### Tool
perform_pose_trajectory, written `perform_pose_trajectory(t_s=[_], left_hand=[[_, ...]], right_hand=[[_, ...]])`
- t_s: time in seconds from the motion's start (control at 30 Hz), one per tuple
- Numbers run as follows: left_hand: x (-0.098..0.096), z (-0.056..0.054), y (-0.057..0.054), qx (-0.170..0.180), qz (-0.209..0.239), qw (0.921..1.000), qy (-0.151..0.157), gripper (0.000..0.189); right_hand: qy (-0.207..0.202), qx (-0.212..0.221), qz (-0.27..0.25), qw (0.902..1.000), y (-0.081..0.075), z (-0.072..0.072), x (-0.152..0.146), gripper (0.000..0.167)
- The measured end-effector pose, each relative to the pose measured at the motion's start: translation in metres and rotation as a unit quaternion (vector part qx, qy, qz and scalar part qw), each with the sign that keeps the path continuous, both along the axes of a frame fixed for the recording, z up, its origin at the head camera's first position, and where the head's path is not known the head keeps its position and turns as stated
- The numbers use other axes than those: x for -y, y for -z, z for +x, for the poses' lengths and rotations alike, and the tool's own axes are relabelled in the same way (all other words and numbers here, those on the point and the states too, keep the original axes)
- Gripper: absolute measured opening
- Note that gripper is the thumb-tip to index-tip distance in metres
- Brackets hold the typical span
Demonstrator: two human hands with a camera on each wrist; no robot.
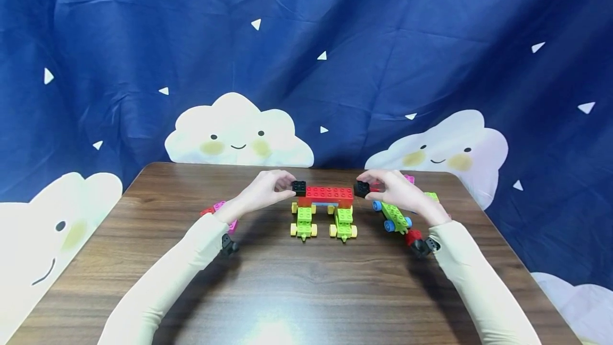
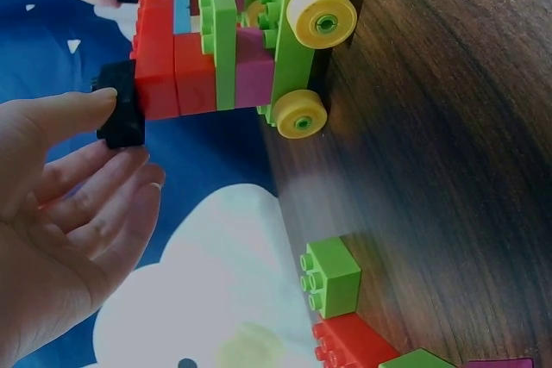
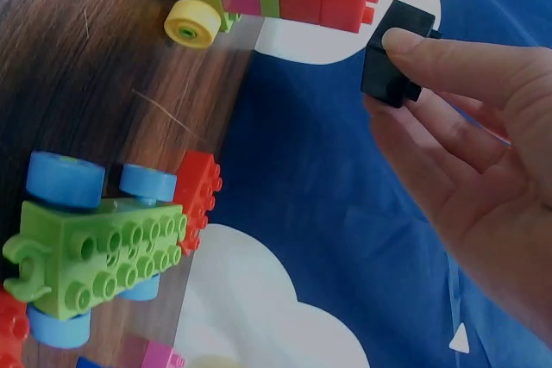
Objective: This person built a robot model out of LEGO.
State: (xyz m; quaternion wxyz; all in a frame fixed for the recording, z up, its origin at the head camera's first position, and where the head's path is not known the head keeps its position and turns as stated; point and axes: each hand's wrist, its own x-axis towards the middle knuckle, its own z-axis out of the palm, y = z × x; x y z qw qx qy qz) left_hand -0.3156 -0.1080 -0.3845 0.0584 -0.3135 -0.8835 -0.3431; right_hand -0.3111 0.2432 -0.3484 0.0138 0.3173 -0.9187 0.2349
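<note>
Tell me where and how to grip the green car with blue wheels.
Pinch the green car across its long sides, between the front and rear blue wheels, probably best from above: its studs face up with nothing stacked on them, while red bricks lie near both ends.

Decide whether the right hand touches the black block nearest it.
Touching: the right wrist view shows the right hand pinching the black block, thumb on its side.

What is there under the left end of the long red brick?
Under the long red brick, a red brick, a green brick, a purple brick and a green base with yellow wheels are visible. Their touching faces are covered.
</note>
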Motion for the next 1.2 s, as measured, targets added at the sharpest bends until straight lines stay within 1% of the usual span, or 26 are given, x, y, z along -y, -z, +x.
perform_pose_trajectory(t_s=[0.2,0.43,0.63,0.97,1.2], left_hand=[[0.000,0.000,0.001,0.003,-0.002,1.0000,-0.002,0.031],[0.000,0.001,0.000,0.002,-0.011,0.9999,-0.008,0.031],[0.000,0.000,0.000,0.008,-0.009,0.9999,-0.006,0.031],[-0.001,0.000,-0.001,0.005,-0.006,1.0000,-0.002,0.031],[0.000,0.000,0.000,0.010,-0.002,0.9999,0.002,0.032]], right_hand=[[-0.007,0.012,-0.013,0.9998,0.002,-0.001,0.006,0.042],[-0.019,0.015,-0.022,0.9995,0.008,-0.006,0.009,0.038],[-0.016,0.026,-0.023,0.9993,0.010,-0.006,0.011,0.037],[-0.024,0.012,-0.020,0.9994,0.008,-0.005,0.013,0.036],[-0.024,0.002,-0.001,0.9997,0.005,-0.003,0.017,0.034]])
